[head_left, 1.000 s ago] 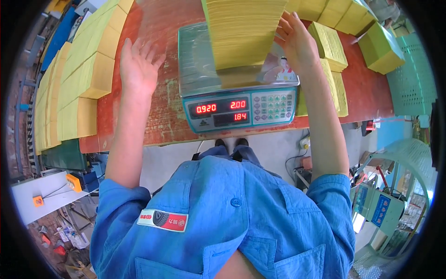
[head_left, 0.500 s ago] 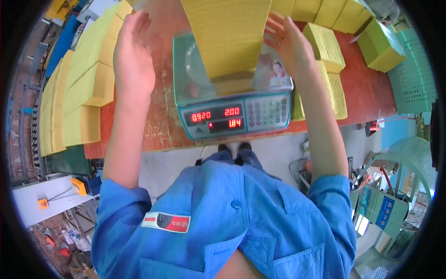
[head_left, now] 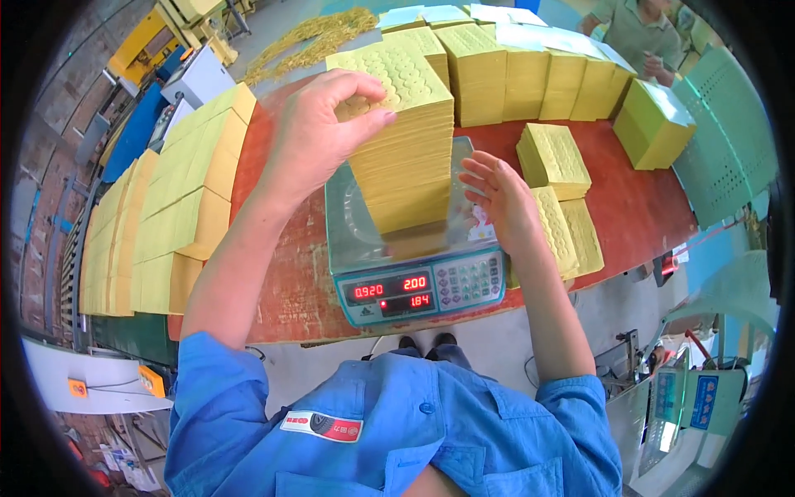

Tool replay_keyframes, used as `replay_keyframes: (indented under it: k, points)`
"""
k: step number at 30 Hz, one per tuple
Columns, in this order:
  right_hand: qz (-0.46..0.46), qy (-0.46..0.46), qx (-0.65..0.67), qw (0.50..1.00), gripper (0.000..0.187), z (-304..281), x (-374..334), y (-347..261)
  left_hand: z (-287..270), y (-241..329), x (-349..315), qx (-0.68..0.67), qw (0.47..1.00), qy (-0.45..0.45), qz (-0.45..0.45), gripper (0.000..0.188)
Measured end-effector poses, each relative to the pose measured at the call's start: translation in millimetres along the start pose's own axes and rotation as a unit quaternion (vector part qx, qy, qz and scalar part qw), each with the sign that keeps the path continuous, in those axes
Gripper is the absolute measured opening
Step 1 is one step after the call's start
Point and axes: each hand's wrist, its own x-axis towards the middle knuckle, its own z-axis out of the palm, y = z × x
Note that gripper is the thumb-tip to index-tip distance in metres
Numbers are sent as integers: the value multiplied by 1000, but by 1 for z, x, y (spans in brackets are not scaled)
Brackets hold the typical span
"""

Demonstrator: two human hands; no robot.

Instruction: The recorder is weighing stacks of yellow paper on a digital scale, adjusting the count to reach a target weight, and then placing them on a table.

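A tall stack of yellow perforated paper sheets (head_left: pixel 406 170) stands on the pan of a teal digital scale (head_left: pixel 489 257), whose red display is lit. My left hand (head_left: pixel 323 124) is at the stack's top left edge, thumb and curved fingers apart with a gap between them. Whether its fingertips touch the top sheets, I cannot tell. Just right of the stack, my right hand (head_left: pixel 507 203) is open with fingers spread, holding nothing. Lower yellow paper stacks (head_left: pixel 556 159) lie beyond and beside it on the red table (head_left: pixel 638 207).
Long rows of yellow paper blocks (head_left: pixel 178 219) line the table's left side. More tall stacks (head_left: pixel 476 74), some topped with white sheets, stand along the back. A teal perforated panel (head_left: pixel 733 141) borders the right. At the back right is another person (head_left: pixel 633 37).
The view has tilted up, showing the stack's top and the far row. My left hand has moved from beside the stack to its top edge. My right hand stays open beside it.
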Motion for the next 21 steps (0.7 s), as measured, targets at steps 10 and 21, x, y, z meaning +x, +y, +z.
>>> replay_keyframes:
  k: [10,21]
  points:
    - [-16,20,13,1000,38,9,-34,-3,1,14,2,27,999,31,30,8]
    - [35,66,22,997,41,21,-124,-57,79,69,-102,65,909,-91,400,13]
